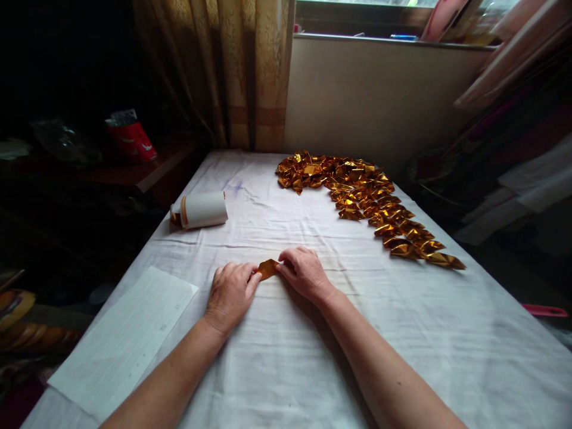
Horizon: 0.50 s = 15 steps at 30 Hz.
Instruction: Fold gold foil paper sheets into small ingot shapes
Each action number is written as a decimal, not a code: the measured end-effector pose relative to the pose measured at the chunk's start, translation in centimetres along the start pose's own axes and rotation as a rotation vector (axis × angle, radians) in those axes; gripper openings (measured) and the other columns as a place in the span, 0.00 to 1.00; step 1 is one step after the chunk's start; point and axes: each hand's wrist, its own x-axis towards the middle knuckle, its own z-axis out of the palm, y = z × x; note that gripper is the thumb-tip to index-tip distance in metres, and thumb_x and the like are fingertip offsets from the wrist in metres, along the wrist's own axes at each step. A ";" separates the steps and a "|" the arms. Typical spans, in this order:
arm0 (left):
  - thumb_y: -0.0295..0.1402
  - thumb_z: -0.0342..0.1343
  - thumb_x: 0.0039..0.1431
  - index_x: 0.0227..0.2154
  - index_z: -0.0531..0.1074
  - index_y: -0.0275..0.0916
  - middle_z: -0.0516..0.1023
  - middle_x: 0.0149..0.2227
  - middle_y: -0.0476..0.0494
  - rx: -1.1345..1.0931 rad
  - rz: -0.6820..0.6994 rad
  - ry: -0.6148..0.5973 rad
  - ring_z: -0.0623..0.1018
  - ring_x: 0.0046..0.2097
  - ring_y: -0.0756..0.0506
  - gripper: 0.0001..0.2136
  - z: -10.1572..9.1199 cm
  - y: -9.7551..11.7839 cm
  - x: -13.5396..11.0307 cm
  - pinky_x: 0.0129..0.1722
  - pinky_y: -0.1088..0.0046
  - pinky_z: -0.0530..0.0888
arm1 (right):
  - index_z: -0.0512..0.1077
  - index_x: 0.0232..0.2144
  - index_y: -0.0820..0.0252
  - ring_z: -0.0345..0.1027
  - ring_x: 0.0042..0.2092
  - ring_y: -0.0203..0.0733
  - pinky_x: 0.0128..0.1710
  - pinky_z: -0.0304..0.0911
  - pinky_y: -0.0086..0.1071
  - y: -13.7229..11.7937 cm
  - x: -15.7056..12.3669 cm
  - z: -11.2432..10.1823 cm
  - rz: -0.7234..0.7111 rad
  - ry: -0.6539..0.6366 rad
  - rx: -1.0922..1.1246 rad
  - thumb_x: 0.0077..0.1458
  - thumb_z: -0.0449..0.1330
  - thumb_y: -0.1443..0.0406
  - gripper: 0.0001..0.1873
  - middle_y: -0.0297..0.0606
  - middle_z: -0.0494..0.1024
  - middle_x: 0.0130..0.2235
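one gold paper (268, 269), left hand (231, 294) pinching one end, right hand (306, 273) pinching the other

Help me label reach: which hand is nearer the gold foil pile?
Right. The right hand is on the near left side of the gold foil pile; the left hand is farther left, across the small gold piece.

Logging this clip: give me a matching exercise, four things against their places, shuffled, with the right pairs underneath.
1. small gold piece
2. gold pile
3. white roll
4. red container

A. on dark furniture
B. between left hand and right hand
C. on its side on white cloth
D. curving along the cloth's far right

Pairs: 1-B, 2-D, 3-C, 4-A
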 end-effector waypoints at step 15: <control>0.32 0.55 0.62 0.48 0.68 0.41 0.80 0.37 0.44 0.083 -0.038 0.026 0.76 0.41 0.40 0.11 0.4 0.3 -0.1 0.42 0.63 0.66 | 0.73 0.31 0.56 0.66 0.38 0.42 0.39 0.53 0.35 0.0 -0.5 1.3 -0.004 0.087 -0.027 0.58 0.62 0.63 0.04 0.35 0.78 0.33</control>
